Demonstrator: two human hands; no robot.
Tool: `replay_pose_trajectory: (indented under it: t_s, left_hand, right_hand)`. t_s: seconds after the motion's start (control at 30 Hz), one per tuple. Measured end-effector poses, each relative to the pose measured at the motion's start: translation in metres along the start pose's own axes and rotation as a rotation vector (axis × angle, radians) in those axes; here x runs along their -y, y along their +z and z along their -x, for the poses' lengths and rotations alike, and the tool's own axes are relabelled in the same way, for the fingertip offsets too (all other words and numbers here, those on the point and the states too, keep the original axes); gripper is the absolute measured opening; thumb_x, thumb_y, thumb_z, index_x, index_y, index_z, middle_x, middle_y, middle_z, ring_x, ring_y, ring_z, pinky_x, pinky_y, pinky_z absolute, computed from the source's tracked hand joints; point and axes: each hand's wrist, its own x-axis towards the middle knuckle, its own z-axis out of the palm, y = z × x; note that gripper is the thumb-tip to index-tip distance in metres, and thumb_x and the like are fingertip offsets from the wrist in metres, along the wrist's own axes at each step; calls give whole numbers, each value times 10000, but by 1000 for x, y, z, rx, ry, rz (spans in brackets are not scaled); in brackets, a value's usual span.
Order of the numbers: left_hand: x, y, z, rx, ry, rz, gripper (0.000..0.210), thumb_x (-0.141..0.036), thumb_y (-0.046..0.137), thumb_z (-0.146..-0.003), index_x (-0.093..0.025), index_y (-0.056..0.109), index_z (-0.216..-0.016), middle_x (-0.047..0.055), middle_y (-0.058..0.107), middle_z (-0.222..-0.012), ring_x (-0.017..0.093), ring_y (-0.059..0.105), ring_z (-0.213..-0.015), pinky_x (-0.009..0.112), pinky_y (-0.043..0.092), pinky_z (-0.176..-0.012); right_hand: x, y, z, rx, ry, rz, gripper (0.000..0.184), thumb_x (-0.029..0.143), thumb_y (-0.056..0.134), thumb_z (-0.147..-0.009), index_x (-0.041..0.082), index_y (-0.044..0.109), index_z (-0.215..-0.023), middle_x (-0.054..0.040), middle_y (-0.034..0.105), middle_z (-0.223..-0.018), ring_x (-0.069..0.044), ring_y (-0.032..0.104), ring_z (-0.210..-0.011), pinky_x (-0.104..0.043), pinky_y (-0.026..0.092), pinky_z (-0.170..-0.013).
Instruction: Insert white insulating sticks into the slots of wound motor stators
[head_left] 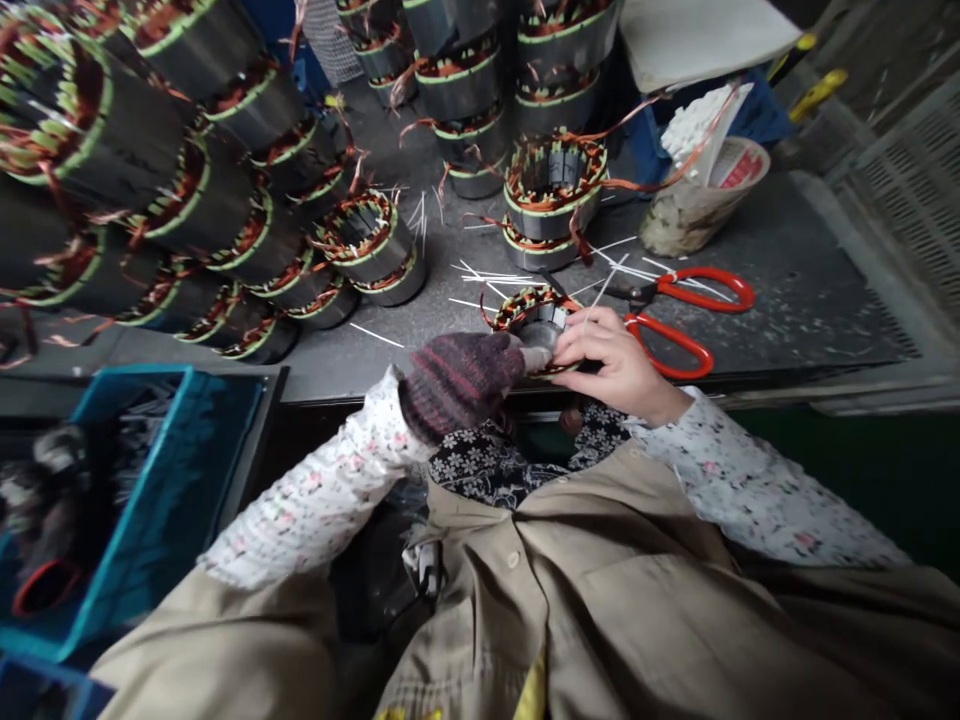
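A motor stator (534, 305) with orange copper windings and a pale green rim stands at the bench's near edge. My left hand (469, 380), in a dark striped knit glove with bare-looking fingertips, is closed on its left near side. My bare right hand (611, 365) grips the right near rim, fingers reaching into the bore and thumb outside. A thin white strip (609, 284) rises beside the right fingers; whether they hold it I cannot tell. Red-handled scissors (705, 285) lie open just right of that hand, their blades partly hidden.
Several stacked stators (247, 215) fill the left and back of the bench (810, 290). Behind the held one stands another stator (555, 195) with long copper leads. Loose white strips (495, 278) are scattered around. A cup-like container (705, 200) stands back right; a teal crate (161, 500) sits lower left.
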Motion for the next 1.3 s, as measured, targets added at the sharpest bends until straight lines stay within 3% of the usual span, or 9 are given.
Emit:
replay_pose_trajectory:
  t_s: [0.1,0.2,0.33,0.43,0.63,0.83,0.93,1.03,1.3]
  left_hand:
    - [16,-6,-19,219,203,-78,284,-317,552,-953,-263,744,-1156,39,736,-939,193,678,-759,285,507,-631]
    - [20,-9,-31,228,243,-85,214,-280,587,-930,-263,765,-1047,24,747,-928,202,693,-826,340,571,-781]
    - [22,-5,-26,41,331,28,217,-256,515,-989,-290,729,-993,-1,769,-1116,207,712,-1072,468,501,-1126]
    - [29,5,-14,-43,405,103,229,-287,524,-989,-284,663,-1171,31,744,-1245,206,700,-1176,455,479,-1176]
    - [14,38,-1,-337,277,42,127,-292,627,-951,-284,614,-1077,6,777,-1081,183,750,-1020,442,539,-1109]
    - [-21,63,-3,-480,29,-122,161,-304,673,-926,-214,608,-1044,45,773,-1013,203,744,-942,469,544,-1053]
    - [-28,67,-4,-483,-48,-117,172,-310,664,-930,-212,600,-1056,63,761,-1129,228,725,-1089,516,470,-1145]
    - [-31,64,-3,-437,-64,-89,265,-297,658,-937,-202,577,-1170,95,734,-1225,255,676,-1227,497,477,-1134]
    - [-40,65,-4,-483,-161,-93,699,-318,675,-939,-107,353,-1522,164,734,-1190,266,725,-1075,450,530,-1054]
  right_hand:
    - [4,-2,1,16,-21,0,111,257,813,-775,295,711,-750,-9,730,-842,-275,587,-1076,-543,418,-1065]
    - [9,-9,1,-12,-91,-9,100,264,755,-830,277,693,-753,-16,731,-889,-257,633,-1031,-512,472,-1005]
    - [-13,-44,-18,-463,2,93,99,276,659,-900,246,650,-806,-44,697,-895,-216,664,-855,-422,543,-826]
    - [-49,-84,-49,-732,193,326,74,269,707,-860,224,648,-868,-60,671,-885,-196,641,-771,-406,543,-789]
    - [-78,-125,-88,-609,216,497,72,218,726,-821,206,671,-775,-79,693,-886,-245,692,-874,-423,554,-833]
    - [-4,-79,-28,-583,32,168,138,247,551,-971,233,683,-1009,-56,768,-911,-192,751,-742,-338,597,-636]
    - [30,-48,17,-359,-185,206,155,184,534,-955,249,674,-965,-82,792,-1045,-239,770,-967,-407,640,-806]
    - [39,-34,52,-152,-329,175,149,159,539,-917,266,643,-918,-78,799,-1039,-245,770,-972,-419,653,-799]
    - [24,-33,61,-79,-134,128,193,177,521,-920,264,684,-866,-50,791,-841,-214,762,-784,-371,634,-716]
